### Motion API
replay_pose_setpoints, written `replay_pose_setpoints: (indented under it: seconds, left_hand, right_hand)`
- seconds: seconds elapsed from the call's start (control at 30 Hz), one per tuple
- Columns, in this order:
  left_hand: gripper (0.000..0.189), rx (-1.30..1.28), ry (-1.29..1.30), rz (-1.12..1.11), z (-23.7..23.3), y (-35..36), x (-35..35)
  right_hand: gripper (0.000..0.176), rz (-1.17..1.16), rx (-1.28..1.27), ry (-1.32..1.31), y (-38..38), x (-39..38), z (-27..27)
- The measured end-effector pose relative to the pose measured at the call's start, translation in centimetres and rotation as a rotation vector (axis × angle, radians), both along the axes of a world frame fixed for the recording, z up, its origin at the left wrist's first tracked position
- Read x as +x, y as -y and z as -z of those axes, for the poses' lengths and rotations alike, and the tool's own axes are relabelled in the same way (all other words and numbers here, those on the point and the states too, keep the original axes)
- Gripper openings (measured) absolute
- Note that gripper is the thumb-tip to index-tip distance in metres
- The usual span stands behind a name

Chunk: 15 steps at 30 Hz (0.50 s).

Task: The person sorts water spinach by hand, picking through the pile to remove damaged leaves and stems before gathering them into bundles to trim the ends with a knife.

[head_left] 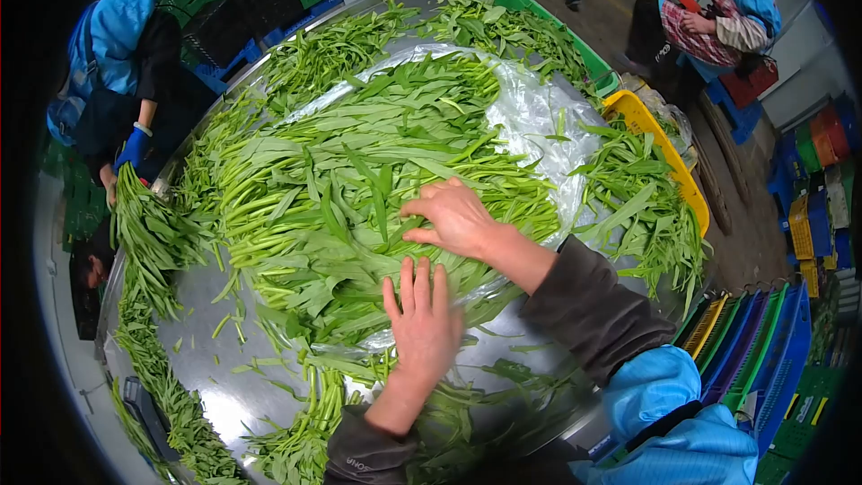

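A large heap of water spinach (314,162), long green stalks with narrow leaves, lies on a clear plastic sheet (539,126) on the metal table (202,305). My left hand (420,328) rests at the near edge of the heap, its fingers spread over the leaves and slightly blurred at one side. Just above it, my right hand (455,218) reaches in from the right. Its fingers are bent and its thumb stands apart, touching leaves at the middle of the heap. Neither hand shows stalks gripped in it.
At the left, a co-worker's blue-gloved hand (135,148) holds a bunch of greens (153,224). A yellow crate (664,148) and a green crate (575,40) stand along the right edge. Stacked coloured crates (754,350) are at lower right. Another person sits at upper right.
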State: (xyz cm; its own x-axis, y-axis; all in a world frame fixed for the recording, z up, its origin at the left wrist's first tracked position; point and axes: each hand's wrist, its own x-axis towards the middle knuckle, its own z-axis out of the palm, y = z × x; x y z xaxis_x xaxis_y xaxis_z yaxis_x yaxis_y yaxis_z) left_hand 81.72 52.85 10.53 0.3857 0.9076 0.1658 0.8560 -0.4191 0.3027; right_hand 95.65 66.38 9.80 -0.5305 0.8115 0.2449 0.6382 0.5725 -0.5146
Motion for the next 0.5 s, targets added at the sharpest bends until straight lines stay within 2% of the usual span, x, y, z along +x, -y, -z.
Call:
replay_pose_setpoints:
  seconds: [0.03,0.1,0.13,0.2,0.23,0.3,0.33,0.37,0.43,0.47,0.5]
  left_hand:
    - [0.070,-0.001,-0.002,-0.001,-0.1,0.0,0.0]
    - [0.070,-0.014,-0.008,0.009,-0.3,0.1,-0.2]
    - [0.070,-0.015,-0.007,0.003,-0.4,0.1,-0.3]
    - [0.070,-0.029,0.011,0.012,-0.5,0.1,-0.3]
    - [0.070,-0.028,0.015,0.015,-0.6,0.1,-0.3]
    - [0.071,-0.029,0.027,0.004,-0.8,-0.1,-0.2]
    - [0.071,-0.029,0.027,0.006,-1.0,-0.2,-0.1]
    - [0.072,-0.014,0.052,-0.004,-1.3,-0.5,-0.1]
    - [0.072,-0.001,0.075,-0.011,-2.0,-1.5,0.0]
    - [0.073,0.056,0.101,-0.024,-2.6,-2.3,0.1]
    - [0.073,0.114,0.128,-0.037,-2.9,-3.2,0.1]
  right_hand:
    - [0.032,-0.001,-0.001,-0.002,-0.1,0.0,0.2]
    - [0.030,0.176,-0.394,-0.357,-0.5,0.2,0.2]
    - [0.030,0.171,-0.397,-0.355,-0.9,0.7,0.1]
    - [0.027,0.233,-0.299,-0.686,-1.5,1.8,0.3]
    - [0.027,0.236,-0.296,-0.683,-1.6,2.0,0.7]
    - [0.026,0.235,-0.206,-0.865,-1.7,2.2,1.1]
    - [0.030,0.283,-0.311,-0.918,-1.4,2.1,1.1]
    - [0.030,0.285,-0.311,-0.919,-1.2,2.3,1.0]
    - [0.034,0.204,-0.710,-1.258,-0.8,2.7,0.6]
    - [0.034,0.265,-0.568,-1.179,-1.0,2.5,0.9]
    - [0.034,0.266,-0.569,-1.180,-0.9,2.5,1.2]
